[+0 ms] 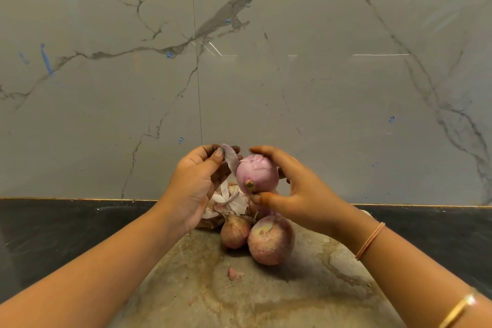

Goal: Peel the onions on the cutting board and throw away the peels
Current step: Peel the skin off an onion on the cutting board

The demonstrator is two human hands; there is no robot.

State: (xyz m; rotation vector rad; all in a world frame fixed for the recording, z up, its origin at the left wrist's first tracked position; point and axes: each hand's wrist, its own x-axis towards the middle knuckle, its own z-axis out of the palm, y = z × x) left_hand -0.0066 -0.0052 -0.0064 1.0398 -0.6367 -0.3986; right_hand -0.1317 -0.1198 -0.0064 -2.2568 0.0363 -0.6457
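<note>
Pink onion [257, 173] raised; peel [231, 159] attached

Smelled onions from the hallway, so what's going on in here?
A person is peeling onions by hand. The right hand holds a mostly bare onion above the cutting board, while the left hand pinches a strip of peel coming off its top. A smaller onion and a larger onion lie on the board, with a pile of loose peels behind them and one small scrap in front, not yet thrown away.
</note>
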